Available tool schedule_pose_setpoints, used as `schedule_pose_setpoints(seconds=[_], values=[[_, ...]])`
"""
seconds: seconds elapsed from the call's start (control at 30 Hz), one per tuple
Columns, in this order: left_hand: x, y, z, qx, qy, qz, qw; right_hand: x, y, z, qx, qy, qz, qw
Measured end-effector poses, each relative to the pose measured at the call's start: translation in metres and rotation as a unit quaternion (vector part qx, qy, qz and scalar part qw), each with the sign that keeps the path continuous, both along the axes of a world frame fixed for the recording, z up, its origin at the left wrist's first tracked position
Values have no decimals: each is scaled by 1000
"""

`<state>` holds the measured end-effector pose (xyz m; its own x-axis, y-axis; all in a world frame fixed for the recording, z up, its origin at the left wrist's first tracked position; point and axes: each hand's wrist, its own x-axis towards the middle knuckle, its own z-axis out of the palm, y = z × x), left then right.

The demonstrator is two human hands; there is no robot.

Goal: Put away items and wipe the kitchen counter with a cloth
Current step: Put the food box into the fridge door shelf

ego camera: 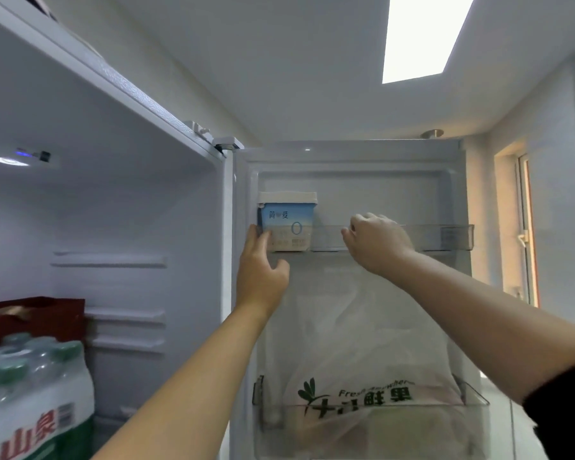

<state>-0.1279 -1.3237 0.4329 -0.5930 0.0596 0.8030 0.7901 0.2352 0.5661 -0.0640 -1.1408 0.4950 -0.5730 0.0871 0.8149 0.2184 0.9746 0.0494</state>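
Clear plastic door shelves, two: the upper shelf (445,237), mid-frame, holds one yogurt tub (287,224) at its left end, the lower shelf (475,400) one white bag (362,343). My left hand (263,270) lays straight fingers against the tub's lower left corner, thumb spread; my right hand (375,242) curls over the upper shelf's rim. One bottle pack (30,393) sits lower left.

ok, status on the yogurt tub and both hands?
Left hand touching yogurt tub, left side; tub seated in top door shelf. Right hand curled at shelf rail, grip unclear. Nothing blocking seen.
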Motion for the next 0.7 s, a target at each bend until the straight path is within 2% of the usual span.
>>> schedule_pose_setpoints(seconds=[0.17, 0.33, 0.53, 0.7], values=[[38, -14, -18, -38, -55, -39, 997, 29, -14, 1, -17, -95, 19, 995], [75, -23, -32, -103, -97, -69, 988, 75, -38, -11, -35, -103, 87, 990], [127, -26, -59, -121, -96, -117, 981, 145, -39, -44, -73, 18, 118, 990], [178, -20, -96, -129, -93, -154, 975, 209, -31, -100, -110, 103, 76, 986]])
